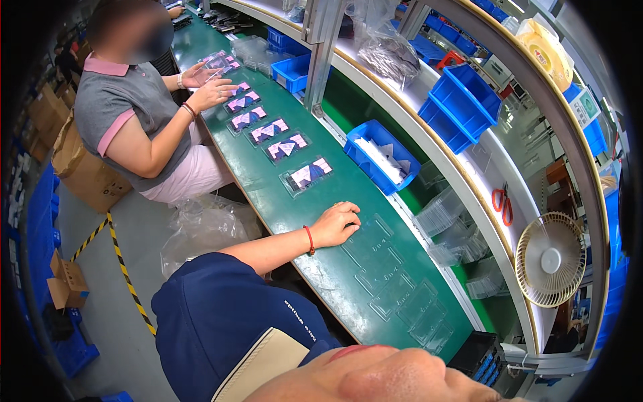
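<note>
Palm down on the green workbench (pixel 269 209), my left hand (pixel 338 224) rests with its fingers apart and slightly bent, a red cord at its wrist. No held item shows in it, though the palm's underside is hidden. Beside its fingertips begins a row of clear plastic blister trays (pixel 390 295), laid along the bench toward me. Farther away lies a clear tray with pink, white and dark blue pieces (pixel 310 175), and several like it continue in a line beyond. My right hand is out of the picture.
At the far left a seated co-worker (pixel 144 114) holds a clear tray. A blue bin with white pieces (pixel 382 157) stands at the bench's right edge. The shelf above carries blue bins (pixel 462 107), red-handled scissors (pixel 502 204) and a fan (pixel 550 260). A black crate (pixel 479 355) stands at the near end.
</note>
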A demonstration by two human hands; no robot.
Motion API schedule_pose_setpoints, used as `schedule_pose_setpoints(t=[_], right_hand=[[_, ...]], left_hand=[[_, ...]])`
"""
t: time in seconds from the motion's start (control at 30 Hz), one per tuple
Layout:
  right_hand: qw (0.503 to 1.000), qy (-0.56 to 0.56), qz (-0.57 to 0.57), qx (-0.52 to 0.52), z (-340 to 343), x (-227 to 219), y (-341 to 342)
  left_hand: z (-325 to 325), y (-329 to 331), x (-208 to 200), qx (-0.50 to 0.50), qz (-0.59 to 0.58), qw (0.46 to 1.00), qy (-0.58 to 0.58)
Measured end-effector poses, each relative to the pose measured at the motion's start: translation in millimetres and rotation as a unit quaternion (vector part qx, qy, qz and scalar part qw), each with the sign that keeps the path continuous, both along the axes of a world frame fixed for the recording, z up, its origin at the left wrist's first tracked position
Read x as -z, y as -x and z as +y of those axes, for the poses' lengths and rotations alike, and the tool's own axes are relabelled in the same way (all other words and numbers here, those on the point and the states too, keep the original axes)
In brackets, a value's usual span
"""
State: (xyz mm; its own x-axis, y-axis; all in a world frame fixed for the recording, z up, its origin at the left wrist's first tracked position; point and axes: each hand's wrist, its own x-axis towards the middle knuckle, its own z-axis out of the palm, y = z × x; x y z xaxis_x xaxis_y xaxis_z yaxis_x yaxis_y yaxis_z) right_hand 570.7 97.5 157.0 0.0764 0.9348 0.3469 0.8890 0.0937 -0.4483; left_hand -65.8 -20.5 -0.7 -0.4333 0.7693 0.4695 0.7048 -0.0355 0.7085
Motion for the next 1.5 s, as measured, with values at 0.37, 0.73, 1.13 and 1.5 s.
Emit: schedule_pose_setpoints(t=[0.37, 0.73, 1.13, 1.5], right_hand=[[0.950, -0.047, -0.270, 0.147, 161, 53, -94], [0.970, 0.146, -0.170, 0.094, 140, -12, -8], [0.962, 0.068, -0.206, 0.164, 139, -7, 13], [0.958, 0.135, -0.176, 0.181, 146, 8, 22]], left_hand=[[5, 1, 2, 0.004, 0.002, 1.000, -0.012], [1, -2, 2, -0.012, 0.021, 1.000, -0.005], [1, 6, -1, -0.014, 0.050, 0.998, -0.032], [11, 6, -1, 0.015, 0.009, 0.999, 0.031]])
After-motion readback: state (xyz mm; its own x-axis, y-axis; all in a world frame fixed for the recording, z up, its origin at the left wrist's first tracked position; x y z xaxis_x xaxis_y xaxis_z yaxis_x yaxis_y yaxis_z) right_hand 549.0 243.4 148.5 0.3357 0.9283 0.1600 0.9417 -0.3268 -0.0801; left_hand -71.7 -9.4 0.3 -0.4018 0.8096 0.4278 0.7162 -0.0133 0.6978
